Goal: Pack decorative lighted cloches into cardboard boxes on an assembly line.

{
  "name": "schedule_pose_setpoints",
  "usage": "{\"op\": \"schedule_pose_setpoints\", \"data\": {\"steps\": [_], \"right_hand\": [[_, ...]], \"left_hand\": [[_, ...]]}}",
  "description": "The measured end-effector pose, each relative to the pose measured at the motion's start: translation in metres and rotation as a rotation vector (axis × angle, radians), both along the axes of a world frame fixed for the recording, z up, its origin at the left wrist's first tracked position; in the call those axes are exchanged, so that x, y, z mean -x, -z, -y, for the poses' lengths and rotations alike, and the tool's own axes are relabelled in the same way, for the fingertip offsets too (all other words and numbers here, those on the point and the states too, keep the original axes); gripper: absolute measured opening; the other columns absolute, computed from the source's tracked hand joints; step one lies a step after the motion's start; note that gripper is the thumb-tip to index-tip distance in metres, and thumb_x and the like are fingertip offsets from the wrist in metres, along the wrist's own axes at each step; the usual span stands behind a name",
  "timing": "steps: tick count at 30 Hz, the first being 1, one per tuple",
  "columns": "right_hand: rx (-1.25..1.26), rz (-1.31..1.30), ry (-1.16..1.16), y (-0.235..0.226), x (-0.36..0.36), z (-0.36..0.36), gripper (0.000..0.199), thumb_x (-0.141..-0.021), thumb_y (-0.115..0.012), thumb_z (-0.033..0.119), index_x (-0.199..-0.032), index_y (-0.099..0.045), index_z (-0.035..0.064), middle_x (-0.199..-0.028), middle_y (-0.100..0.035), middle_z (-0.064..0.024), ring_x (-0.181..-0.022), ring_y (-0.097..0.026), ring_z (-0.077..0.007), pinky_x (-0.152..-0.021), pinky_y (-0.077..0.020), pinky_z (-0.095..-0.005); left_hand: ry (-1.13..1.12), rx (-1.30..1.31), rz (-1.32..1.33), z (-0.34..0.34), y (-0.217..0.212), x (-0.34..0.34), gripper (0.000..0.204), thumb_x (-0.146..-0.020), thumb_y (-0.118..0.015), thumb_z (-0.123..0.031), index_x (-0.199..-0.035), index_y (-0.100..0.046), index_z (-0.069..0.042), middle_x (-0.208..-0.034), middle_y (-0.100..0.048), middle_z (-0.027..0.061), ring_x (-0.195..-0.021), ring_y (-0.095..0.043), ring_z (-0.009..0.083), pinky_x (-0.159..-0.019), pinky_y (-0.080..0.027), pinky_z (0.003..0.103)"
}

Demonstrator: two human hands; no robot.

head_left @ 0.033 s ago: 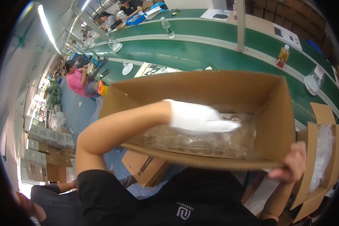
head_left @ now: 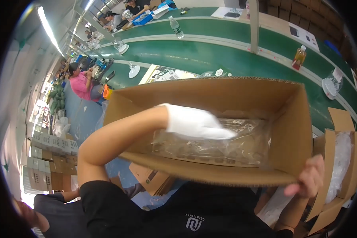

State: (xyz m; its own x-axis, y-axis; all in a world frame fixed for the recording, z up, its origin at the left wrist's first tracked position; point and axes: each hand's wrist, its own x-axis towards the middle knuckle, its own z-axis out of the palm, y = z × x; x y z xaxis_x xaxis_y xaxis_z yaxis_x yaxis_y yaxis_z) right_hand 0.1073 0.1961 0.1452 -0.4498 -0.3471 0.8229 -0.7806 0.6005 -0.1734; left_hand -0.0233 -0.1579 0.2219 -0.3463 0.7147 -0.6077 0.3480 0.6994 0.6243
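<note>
A long cardboard box is tilted in front of me, its open top toward me. My left hand, in a white glove, reaches inside it, fingers stretched out together over clear plastic wrapping. Motion blurs the glove slightly, and I cannot tell whether the fingertips touch the wrapping. Under the film lies a pale brown layer with round shapes, its kind unclear. My right hand, bare, grips the box at its near right corner.
Behind the box runs a green conveyor line with a water bottle, a drink bottle and a clear domed item. An open carton stands at right, flat cardboard below. A co-worker is at lower left.
My left hand has shifted a little to the left over the wrapping. The near edge of the box and my right hand sit slightly lower.
</note>
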Motion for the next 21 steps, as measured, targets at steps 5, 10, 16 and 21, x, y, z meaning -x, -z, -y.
{"op": "schedule_pose_setpoints", "data": {"steps": [5, 10, 16, 21], "right_hand": [[0.075, -0.077, -0.047, -0.010, -0.005, -0.036, 0.068, -0.098, -0.041, 0.059, -0.061, -0.045, 0.0019, -0.052, -0.033, -0.0049, -0.051, -0.040, -0.0242, -0.050, -0.0271, -0.0361], [0.065, -0.160, -0.241, 0.006, -0.007, -0.109, 0.062, -0.103, -0.038, 0.048, -0.062, -0.049, 0.0021, -0.052, -0.037, -0.0058, -0.054, -0.041, -0.0240, -0.051, -0.0270, -0.0370], [0.206, 0.132, 0.062, 0.016, -0.029, -0.118, 0.064, -0.100, -0.045, 0.052, -0.060, -0.051, 0.0016, -0.052, -0.040, -0.0051, -0.052, -0.042, -0.0241, -0.054, -0.0279, -0.0389], [0.336, 0.283, 0.244, 0.007, -0.046, -0.122, 0.063, -0.097, -0.052, 0.053, -0.057, -0.048, 0.0041, -0.051, -0.040, -0.0029, -0.055, -0.043, -0.0224, -0.059, -0.0284, -0.0381]], "left_hand": [[0.108, 0.449, -0.153, 0.068, 0.039, 0.002, 0.062, -0.097, -0.049, -0.054, -0.141, -0.052, -0.012, -0.142, -0.054, 0.0129, -0.122, -0.056, 0.0358, -0.104, -0.044, 0.042], [0.379, 0.225, -0.219, 0.044, 0.097, -0.004, 0.058, -0.094, -0.056, -0.046, -0.143, -0.050, -0.016, -0.153, -0.044, 0.0055, -0.133, -0.048, 0.0301, -0.107, -0.043, 0.044], [0.571, 0.697, -0.239, 0.029, 0.159, -0.013, 0.048, -0.091, -0.057, -0.037, -0.132, -0.060, -0.012, -0.141, -0.054, 0.0110, -0.129, -0.050, 0.0287, -0.100, -0.044, 0.047], [0.352, 0.535, 0.070, -0.030, 0.057, 0.030, 0.043, -0.097, -0.053, -0.036, -0.128, -0.064, -0.007, -0.125, -0.065, 0.0188, -0.118, -0.060, 0.0341, -0.104, -0.044, 0.040]]}}
